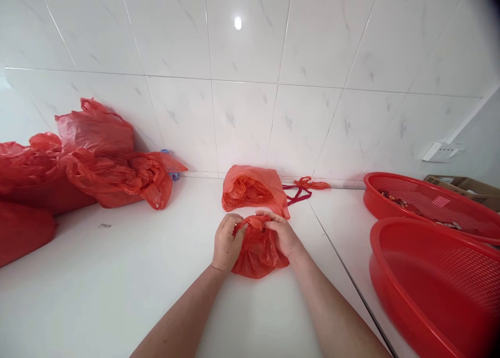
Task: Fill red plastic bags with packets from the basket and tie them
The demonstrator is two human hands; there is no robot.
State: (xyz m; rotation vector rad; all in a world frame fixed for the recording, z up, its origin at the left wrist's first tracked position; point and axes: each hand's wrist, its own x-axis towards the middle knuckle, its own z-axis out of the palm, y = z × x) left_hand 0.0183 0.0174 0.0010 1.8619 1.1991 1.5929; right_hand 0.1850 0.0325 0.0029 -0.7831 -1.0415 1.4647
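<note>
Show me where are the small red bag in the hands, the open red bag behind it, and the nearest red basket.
small red bag (258, 254), head view, crumpled belly
open red bag (253, 188), head view, upper side
nearest red basket (437, 280), head view, mesh inside wall

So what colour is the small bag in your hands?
Red-orange, translucent plastic bag, gripped by left hand and right hand; head view.

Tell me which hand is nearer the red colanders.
Right. The right hand grips the small red bag on the side toward the red colanders; the left hand grips its far side.
</note>
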